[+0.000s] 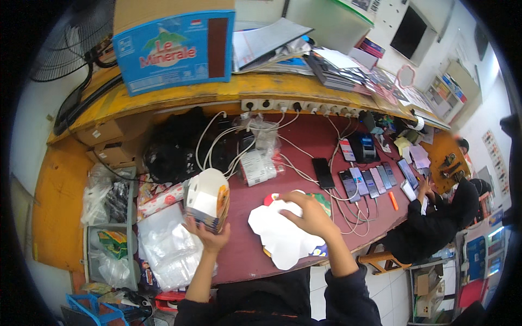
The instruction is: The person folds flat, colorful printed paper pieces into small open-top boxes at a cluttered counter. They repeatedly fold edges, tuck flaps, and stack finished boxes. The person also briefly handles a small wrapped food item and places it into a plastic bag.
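Note:
At the table's near left, my left hand [211,234] grips a stack of nested paper food boxes [202,209] from below. The boxes are white inside, with printed outer walls and an orange patch on the right side. To their right, flat unfolded white carton blanks [285,233] lie on the dark red table, coloured print showing at their edges. My right hand [311,214] is over the blanks' upper right part, thumb and forefinger apart with nothing between them. Whether its fingertips touch the top blank is hard to tell.
Clear plastic bags [171,244] lie at the left beside grey bins [111,255]. White cables run from a power strip [283,105] to several phones [359,182] at the right. A yellow shelf [179,95] spans the back. A co-worker [435,217] in black sits at the right.

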{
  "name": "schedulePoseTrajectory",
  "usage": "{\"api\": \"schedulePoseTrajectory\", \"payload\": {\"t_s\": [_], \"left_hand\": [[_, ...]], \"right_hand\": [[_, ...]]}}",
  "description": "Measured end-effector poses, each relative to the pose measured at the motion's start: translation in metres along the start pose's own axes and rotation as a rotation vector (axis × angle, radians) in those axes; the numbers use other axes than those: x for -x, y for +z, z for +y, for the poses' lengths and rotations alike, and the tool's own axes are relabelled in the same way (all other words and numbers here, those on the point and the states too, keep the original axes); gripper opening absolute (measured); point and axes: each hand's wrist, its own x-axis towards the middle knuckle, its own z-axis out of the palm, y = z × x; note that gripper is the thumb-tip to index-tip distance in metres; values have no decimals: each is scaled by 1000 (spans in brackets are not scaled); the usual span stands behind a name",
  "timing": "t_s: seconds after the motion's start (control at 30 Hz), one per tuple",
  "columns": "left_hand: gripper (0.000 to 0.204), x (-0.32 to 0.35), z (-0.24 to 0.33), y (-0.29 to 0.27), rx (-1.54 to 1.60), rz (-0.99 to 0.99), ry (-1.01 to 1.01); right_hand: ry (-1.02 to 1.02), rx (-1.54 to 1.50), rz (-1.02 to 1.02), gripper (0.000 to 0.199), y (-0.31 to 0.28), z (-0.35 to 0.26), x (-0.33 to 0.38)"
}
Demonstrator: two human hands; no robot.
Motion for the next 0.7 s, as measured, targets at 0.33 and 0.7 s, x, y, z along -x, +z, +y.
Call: {"api": "schedulePoseTrajectory", "payload": {"t_s": [0.33, 0.7], "left_hand": [[69, 96, 214, 59, 125, -1269, 217], [21, -1, 156, 69, 845, -1344, -317]], "right_hand": [[687, -202, 110, 26, 3, 78, 170], [418, -143, 529, 33, 31, 67, 139]]}}
